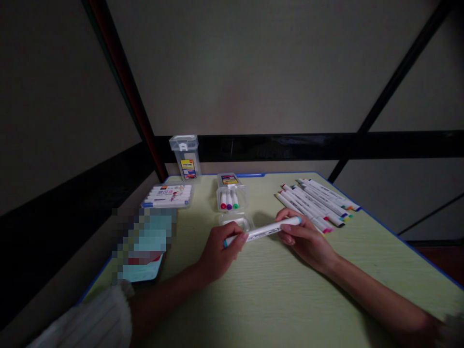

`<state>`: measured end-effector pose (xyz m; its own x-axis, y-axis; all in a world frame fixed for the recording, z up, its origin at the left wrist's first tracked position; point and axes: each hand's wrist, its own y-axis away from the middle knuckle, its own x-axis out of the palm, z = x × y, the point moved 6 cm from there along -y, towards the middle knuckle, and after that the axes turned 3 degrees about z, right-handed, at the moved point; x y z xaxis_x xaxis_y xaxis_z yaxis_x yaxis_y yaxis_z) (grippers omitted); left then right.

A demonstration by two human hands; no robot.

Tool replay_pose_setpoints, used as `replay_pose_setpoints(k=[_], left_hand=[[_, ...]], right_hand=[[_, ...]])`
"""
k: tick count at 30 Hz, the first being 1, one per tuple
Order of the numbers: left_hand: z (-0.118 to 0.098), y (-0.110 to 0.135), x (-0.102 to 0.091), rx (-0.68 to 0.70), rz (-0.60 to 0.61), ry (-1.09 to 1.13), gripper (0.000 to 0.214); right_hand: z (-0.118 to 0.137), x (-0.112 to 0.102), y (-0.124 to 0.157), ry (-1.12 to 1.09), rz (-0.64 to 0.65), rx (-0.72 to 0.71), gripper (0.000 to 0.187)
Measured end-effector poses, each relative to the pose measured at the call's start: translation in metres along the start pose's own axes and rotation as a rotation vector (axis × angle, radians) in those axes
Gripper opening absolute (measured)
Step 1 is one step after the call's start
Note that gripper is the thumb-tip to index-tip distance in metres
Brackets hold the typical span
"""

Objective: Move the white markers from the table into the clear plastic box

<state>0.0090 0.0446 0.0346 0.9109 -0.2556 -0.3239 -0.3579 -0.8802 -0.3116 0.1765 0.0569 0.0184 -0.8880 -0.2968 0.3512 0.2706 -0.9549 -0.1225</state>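
Note:
A white marker pen with light blue ends is held level over the table, tilted slightly up to the right. My left hand pinches its left end, and my right hand grips it close to the right end. Just beyond the hands lies a clear plastic box on its side, with red, purple and green marker ends showing at its mouth. Its lid is swung open toward me, partly hidden by my left hand. Right of the box, several white markers with coloured ends lie in a loose spread.
An upright clear box with a yellow label stands at the back left. In front of it lies a flat pack of white pens. A light blue, partly blurred-out object lies at the left edge of the table. Walls rise behind and left.

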Motion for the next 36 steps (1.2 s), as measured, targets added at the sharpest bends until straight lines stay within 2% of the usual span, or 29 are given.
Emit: replay_pose_setpoints(k=[36], left_hand=[[0.0029,0.0003,-0.0003,0.009,-0.001,-0.022,0.027]], right_hand=[[-0.0018,-0.0011,-0.0002,0.002,-0.023,0.028,0.012]])
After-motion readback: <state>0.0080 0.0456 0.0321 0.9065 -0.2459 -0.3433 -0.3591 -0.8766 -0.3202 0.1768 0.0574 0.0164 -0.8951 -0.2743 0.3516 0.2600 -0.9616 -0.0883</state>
